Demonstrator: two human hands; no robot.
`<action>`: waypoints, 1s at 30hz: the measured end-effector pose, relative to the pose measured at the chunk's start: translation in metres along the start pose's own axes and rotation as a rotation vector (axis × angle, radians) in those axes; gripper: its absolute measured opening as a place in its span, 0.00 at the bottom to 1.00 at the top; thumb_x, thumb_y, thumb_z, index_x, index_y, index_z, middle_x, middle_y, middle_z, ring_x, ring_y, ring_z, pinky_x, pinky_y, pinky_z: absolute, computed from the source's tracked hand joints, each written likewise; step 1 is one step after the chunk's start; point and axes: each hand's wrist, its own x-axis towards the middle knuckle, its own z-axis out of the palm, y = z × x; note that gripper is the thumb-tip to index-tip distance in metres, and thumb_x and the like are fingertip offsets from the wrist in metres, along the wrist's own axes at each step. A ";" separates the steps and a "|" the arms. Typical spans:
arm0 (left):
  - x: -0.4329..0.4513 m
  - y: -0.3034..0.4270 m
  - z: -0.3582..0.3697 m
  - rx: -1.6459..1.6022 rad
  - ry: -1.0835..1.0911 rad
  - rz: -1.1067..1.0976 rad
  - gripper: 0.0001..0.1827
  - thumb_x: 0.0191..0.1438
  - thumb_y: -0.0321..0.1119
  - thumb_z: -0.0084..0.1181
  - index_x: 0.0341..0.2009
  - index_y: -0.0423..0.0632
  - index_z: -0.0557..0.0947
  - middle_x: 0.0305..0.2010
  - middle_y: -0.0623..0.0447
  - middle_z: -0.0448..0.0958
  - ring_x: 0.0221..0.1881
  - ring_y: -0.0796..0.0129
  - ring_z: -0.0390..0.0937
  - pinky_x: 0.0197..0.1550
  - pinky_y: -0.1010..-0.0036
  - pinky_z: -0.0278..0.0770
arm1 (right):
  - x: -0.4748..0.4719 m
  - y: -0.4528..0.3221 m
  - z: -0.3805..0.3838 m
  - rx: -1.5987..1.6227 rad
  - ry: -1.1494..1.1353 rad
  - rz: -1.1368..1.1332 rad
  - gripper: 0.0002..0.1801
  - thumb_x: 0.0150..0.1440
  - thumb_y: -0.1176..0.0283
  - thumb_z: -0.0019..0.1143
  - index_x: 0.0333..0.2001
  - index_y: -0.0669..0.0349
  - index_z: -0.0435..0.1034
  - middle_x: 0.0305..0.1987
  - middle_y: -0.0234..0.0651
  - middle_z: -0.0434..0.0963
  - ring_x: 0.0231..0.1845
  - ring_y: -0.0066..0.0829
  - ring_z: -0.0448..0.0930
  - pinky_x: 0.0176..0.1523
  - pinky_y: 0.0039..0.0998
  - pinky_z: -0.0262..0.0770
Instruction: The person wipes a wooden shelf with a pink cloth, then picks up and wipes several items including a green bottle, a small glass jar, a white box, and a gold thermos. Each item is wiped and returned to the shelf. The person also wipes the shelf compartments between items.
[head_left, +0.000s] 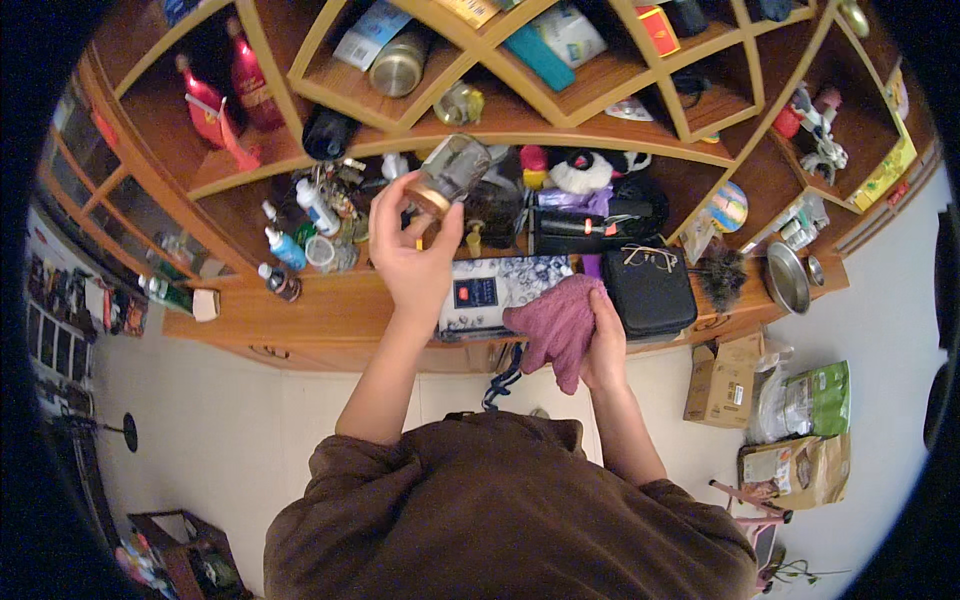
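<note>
My left hand (412, 251) grips a clear glass jar (459, 165) by its gold-coloured lid end, tilted above the cabinet's counter and in front of the lower shelf. A crumpled pinkish-purple cloth (559, 322) hangs from my right hand (606, 341), its thumb pressed on the fabric. Behind the cloth lies a white and dark blue patterned package (517, 279). Right of the cloth is a black zip case (649, 296) with wire-framed glasses (651, 257) on top.
Small bottles, among them a blue one (285, 247) and a brown one (279, 283), stand at the left. A panda plush (581, 172) sits on the lower shelf. Metal bowls (787, 277) rest at the counter's right end. A cardboard box (721, 382) and bags stand on the floor at right.
</note>
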 end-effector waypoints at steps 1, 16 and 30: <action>-0.004 0.001 -0.012 -0.140 0.028 -0.089 0.24 0.44 0.16 0.59 0.48 0.38 0.71 0.49 0.49 0.67 0.48 0.68 0.69 0.46 0.75 0.76 | 0.000 0.003 0.002 -0.014 0.013 0.009 0.14 0.62 0.64 0.39 0.45 0.62 0.64 0.39 0.34 0.71 0.41 0.26 0.72 0.48 0.29 0.68; -0.040 -0.103 -0.209 -0.098 0.115 -0.946 0.11 0.51 0.40 0.59 0.25 0.47 0.76 0.25 0.59 0.72 0.30 0.79 0.71 0.42 0.75 0.78 | 0.001 0.032 0.017 -0.086 0.010 0.081 0.14 0.62 0.62 0.40 0.44 0.61 0.64 0.39 0.34 0.72 0.41 0.28 0.73 0.48 0.31 0.68; -0.028 -0.231 -0.226 1.076 -0.568 -0.418 0.12 0.37 0.40 0.62 0.27 0.48 0.83 0.27 0.38 0.77 0.30 0.47 0.77 0.36 0.59 0.75 | -0.019 0.024 0.017 -0.107 0.077 0.007 0.16 0.62 0.62 0.40 0.46 0.62 0.64 0.41 0.36 0.72 0.45 0.30 0.72 0.49 0.33 0.68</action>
